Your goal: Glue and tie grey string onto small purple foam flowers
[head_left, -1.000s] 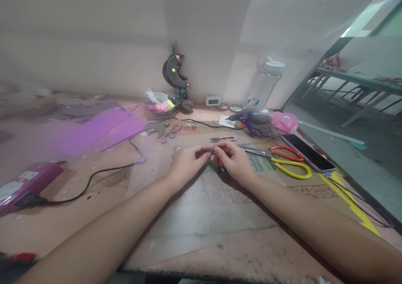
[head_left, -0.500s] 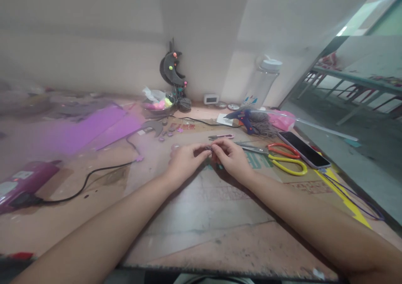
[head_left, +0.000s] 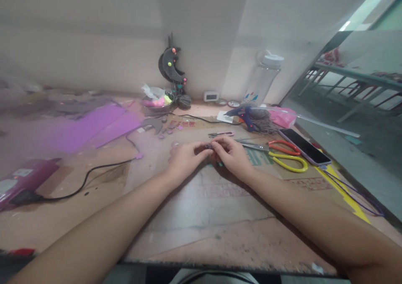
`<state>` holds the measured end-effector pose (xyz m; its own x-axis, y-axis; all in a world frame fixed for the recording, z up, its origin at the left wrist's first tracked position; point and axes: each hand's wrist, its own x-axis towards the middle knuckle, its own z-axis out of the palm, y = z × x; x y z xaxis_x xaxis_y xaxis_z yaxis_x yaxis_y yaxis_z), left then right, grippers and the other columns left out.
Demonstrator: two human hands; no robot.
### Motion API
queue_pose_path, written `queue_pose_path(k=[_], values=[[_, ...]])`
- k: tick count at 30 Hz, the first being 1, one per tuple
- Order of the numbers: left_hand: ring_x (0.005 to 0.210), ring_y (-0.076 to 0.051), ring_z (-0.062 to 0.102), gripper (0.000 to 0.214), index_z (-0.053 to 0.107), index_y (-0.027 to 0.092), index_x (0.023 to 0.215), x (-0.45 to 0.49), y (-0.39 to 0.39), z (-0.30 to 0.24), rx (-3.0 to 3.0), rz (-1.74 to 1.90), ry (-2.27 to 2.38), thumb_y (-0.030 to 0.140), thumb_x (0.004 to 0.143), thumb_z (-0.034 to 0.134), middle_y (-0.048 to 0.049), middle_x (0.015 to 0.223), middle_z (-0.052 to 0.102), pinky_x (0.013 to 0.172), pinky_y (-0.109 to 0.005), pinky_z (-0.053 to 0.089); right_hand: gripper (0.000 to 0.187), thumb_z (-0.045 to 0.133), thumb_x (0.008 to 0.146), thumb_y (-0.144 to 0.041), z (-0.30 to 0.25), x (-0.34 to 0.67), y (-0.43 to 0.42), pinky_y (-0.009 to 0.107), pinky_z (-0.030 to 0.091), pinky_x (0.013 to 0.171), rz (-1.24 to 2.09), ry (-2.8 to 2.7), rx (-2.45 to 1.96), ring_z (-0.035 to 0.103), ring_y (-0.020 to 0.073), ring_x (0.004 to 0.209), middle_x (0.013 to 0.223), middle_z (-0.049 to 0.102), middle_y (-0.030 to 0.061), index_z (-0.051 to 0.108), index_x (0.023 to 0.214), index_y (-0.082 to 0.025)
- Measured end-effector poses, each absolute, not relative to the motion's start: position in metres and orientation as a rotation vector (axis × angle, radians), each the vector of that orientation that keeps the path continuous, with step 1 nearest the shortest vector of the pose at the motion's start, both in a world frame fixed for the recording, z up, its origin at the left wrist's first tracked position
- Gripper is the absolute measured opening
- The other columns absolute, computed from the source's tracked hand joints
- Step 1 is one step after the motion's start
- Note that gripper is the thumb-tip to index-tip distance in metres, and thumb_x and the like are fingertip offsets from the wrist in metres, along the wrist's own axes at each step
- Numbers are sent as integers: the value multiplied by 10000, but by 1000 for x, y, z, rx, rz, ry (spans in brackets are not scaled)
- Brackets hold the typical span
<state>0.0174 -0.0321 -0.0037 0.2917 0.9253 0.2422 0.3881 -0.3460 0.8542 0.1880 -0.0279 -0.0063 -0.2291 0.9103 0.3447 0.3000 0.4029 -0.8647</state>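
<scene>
The head camera looks forward and down over the left hand [head_left: 187, 157] and right hand [head_left: 233, 156] toward the wall [head_left: 94, 58].

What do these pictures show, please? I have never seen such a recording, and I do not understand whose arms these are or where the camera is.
There is no machine here: the bare arms belong to a person, who wears the only camera on the head. It looks forward and down, so the left hand and right hand appear in front.

Their fingertips meet around a small purplish-grey piece, too small to identify.

On the pinkish worktable, to the right, lie metal scissors with red and yellow handles, a dark-screened phone, a dark blue glue gun and tangled grey yarn. To the left lie bright purple flat sheets. Behind stands a clear bottle with a white lid.
</scene>
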Motion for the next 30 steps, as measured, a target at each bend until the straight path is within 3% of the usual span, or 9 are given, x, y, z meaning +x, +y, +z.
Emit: queue_pose_path(k=[9,21,26,30], values=[[860,-185,673,270,727,204,1043,16,-35,2,2014,958,1170,302,914,511,-25,970,759,805,-271,479,181,523,920,-364,-7,188,-27,219,430,482,887,-1739,-1015,537,106,472,560,576,-36,571,880,-195],[810,-167,651,272,729,183,876,17,-36,4,2027,975,1148,256,920,471,-18,877,745,752,-243,453,203,512,927,-367,-7,189,-25,224,421,500,867,-1741,-1036,526,107,487,562,580,-30,593,880,-186],[733,-165,630,286,733,171,859,18,-31,0,1845,997,1154,307,906,486,-25,767,712,678,-238,443,263,465,949,-339,-8,192,-25,243,437,551,782,-1806,-1053,551,122,544,608,608,-7,663,1002,-175],[674,-152,606,265,739,159,884,19,-28,-5,1679,1006,1125,333,875,539,-25,717,687,644,-239,444,308,444,962,-342,-12,192,-24,246,436,554,839,-1791,-1008,555,125,542,590,601,-17,620,1152,-175]])
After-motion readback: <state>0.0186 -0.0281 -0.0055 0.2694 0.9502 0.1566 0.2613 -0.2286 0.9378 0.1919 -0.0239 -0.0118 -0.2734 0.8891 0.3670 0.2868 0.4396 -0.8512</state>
